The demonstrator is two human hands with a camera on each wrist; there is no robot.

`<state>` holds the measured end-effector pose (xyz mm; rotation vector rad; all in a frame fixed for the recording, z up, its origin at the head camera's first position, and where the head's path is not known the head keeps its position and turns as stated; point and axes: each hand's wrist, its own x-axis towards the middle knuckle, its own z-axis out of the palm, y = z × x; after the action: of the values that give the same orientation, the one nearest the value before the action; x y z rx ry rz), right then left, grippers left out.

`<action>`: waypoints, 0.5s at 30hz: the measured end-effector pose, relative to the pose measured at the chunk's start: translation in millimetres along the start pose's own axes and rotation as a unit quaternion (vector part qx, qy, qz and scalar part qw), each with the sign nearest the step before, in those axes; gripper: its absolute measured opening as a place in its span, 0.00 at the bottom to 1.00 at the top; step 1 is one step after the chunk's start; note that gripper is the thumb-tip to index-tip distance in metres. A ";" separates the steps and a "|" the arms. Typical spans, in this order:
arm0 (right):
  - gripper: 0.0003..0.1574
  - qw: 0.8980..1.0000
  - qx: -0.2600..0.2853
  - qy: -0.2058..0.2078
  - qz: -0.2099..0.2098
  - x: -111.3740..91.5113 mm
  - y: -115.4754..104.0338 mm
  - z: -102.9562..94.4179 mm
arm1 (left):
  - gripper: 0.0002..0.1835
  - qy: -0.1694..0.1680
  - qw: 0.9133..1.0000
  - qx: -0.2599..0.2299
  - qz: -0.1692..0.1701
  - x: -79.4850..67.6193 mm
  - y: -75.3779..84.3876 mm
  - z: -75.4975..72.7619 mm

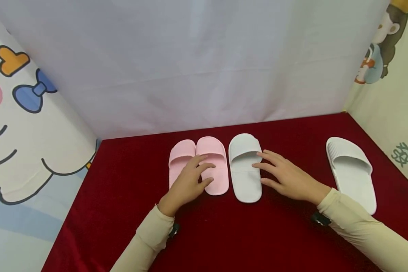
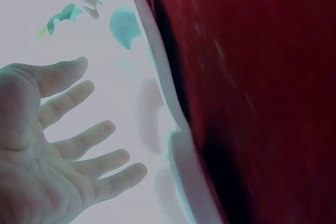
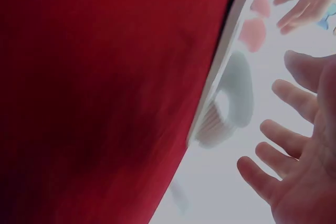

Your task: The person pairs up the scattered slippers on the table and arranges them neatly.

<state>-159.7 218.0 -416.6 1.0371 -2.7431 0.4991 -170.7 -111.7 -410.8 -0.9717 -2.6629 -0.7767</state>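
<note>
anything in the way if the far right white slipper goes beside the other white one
The right hand is over the gap between the far right white slipper and the other white slipper; the sleeve partly covers the former's heel. Nothing else visible.

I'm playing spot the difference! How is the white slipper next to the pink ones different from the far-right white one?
The middle white slipper points almost straight ahead; the far-right slipper slants, toe to the left. The middle white slipper sits beside pink slippers; the far-right slipper lies apart. Both are white with one wide strap.
</note>
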 end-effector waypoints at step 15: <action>0.32 0.994 -0.040 0.075 0.065 -63.3 91.4 -40.8 | 0.22 -0.091 0.996 0.020 0.005 67.1 33.8 26.2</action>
<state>-172.0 335.8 -418.5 0.7737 -2.6841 0.4597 -200.3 -39.4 -395.2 -1.0924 -2.8124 -0.6607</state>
